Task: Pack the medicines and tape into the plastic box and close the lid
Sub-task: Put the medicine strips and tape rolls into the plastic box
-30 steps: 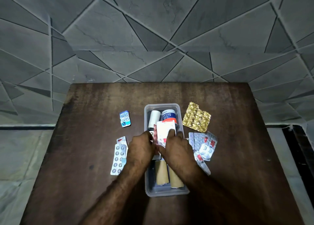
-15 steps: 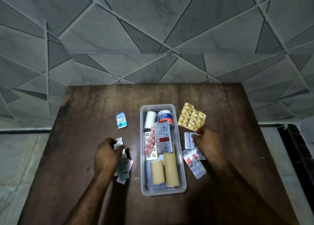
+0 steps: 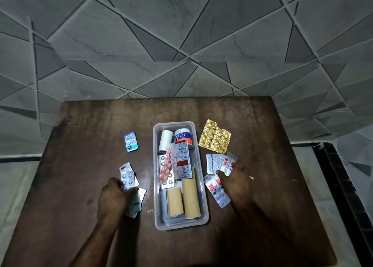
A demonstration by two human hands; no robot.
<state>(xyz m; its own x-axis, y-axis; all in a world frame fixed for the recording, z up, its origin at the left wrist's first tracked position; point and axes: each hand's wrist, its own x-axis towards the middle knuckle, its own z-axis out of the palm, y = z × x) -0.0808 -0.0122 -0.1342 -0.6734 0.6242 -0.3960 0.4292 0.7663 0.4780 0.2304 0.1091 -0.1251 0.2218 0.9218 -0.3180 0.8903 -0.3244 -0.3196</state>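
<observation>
Legible text: the blue-and-white tape roll (image 3: 183, 136) reads "HESIVE TAPE", with the first letters hidden by the curve and an orange band below. The silver strip (image 3: 181, 160) carries fine print and a red block. The print is too small to read. No other writing can be made out.

Plastic box (image 3: 180, 224): clear, rectangular, rounded corners, open on top. It stands upright at the table's centre, long axis running away from the person, between the two hands.
- Far end: the tape roll and beside it a white roll (image 3: 165, 142).
- Middle: the silver strip lies over a pink strip (image 3: 166, 169) and a round-pill blister (image 3: 167, 183).
- Near end: two tan rolls (image 3: 190, 196) lie side by side, lengthwise.

Outside the box, on the dark wooden table (image 3: 80, 166):
- A gold foil blister (image 3: 215, 139) lies to the right of the far end.
- A small blue blister (image 3: 131, 141) lies to the left, well apart from the box.

Left hand (image 3: 114, 196): the fingers are curled and the thumb is laid across a left pile of strips (image 3: 127, 176), gripping it just beside the box.

Right hand (image 3: 238, 178): it rests on the right pile of strips (image 3: 216, 163), silver with red marks, with the thumb tip on the foil. The other fingers are hidden, so I cannot tell whether they are spread or pinching.

Grey tiled wall (image 3: 181, 45) behind.
</observation>
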